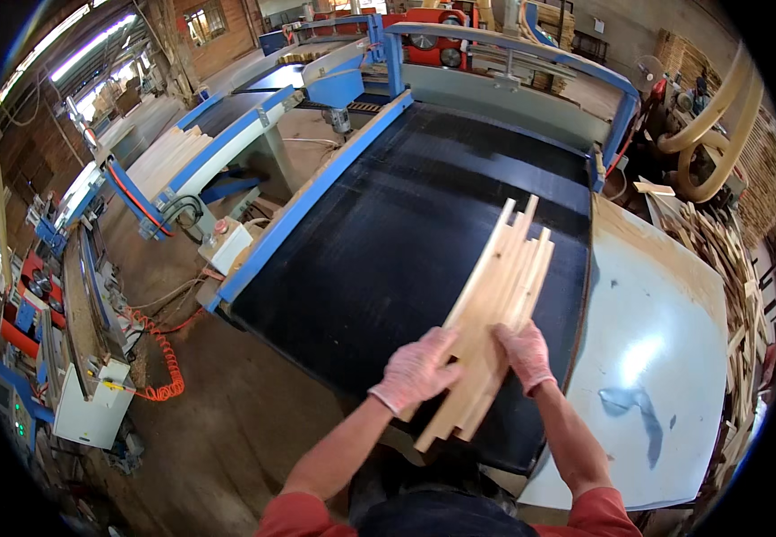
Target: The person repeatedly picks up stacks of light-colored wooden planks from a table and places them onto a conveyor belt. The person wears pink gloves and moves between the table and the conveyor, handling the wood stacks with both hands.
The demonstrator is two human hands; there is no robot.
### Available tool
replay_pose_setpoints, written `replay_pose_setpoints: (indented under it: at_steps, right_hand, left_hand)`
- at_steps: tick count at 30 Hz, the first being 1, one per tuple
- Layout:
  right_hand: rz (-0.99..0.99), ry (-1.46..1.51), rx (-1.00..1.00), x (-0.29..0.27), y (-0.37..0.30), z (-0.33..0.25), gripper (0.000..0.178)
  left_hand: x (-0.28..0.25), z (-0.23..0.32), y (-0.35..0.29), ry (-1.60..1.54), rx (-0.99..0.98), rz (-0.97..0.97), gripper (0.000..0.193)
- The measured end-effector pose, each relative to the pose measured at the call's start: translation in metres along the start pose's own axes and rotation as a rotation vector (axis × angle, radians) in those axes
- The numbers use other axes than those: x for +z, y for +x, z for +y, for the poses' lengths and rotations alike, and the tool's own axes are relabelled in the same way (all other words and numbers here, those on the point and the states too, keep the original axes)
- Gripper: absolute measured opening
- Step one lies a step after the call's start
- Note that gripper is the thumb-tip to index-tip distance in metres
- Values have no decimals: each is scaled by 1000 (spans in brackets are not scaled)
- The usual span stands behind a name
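Note:
A bundle of pale wooden strips (486, 313) lies lengthwise between my gloved hands, over the near right part of a black conveyor belt (352, 259). The strips' ends are uneven, some sticking out farther than others. My left hand (421, 369), in a pinkish-white knit glove, grips the bundle's left side, its fingers partly under or behind the wood. On the right side my right hand (524, 355), gloved alike, presses against the strips with its thumb on top. Whether the bundle touches the belt or hangs just above it I cannot tell.
Blue rails (316, 197) edge the belt, and a blue frame (513, 40) spans its far end. A pale sheet-topped table (647, 349) adjoins on the right, beside piled scrap wood (719, 251). At left stand machines, an orange coiled hose (166, 376) and a control box (92, 407).

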State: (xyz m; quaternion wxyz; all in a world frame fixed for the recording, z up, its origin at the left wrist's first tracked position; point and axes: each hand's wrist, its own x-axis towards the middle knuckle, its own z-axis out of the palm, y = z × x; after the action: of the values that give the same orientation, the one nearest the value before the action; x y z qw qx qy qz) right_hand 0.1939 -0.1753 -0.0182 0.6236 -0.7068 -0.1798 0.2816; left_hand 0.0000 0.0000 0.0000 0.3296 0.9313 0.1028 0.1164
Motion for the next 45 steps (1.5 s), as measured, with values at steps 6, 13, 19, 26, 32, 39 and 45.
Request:
replay_pose_setpoints:
  at_steps: [6, 13, 19, 26, 32, 39, 45]
  right_hand:
    - [136, -495, 56, 204, 104, -47, 74]
    - [45, -542, 144, 395, 203, -84, 96]
    - [-172, -443, 33, 398, 211, -96, 60]
    - [-301, -817, -898, 302, 98, 24, 19]
    - [-323, 71, -537, 201, -184, 77, 25]
    - [555, 835, 183, 101, -510, 165, 23]
    - [1148, 1029, 53, 82, -668, 243, 29]
  left_hand:
    - [-147, -124, -7, 418, -162, 150, 70]
    - [-222, -188, -94, -245, -142, 580, 46]
    - [-216, -186, -112, -698, -325, 425, 40]
    - [-178, -113, -78, -834, 82, 90, 42]
    - [-117, -27, -50, -882, 282, -399, 39]
    - [34, 144, -125, -877, 215, -875, 34]
    - [203, 262, -243, -828, 277, -1439, 28]
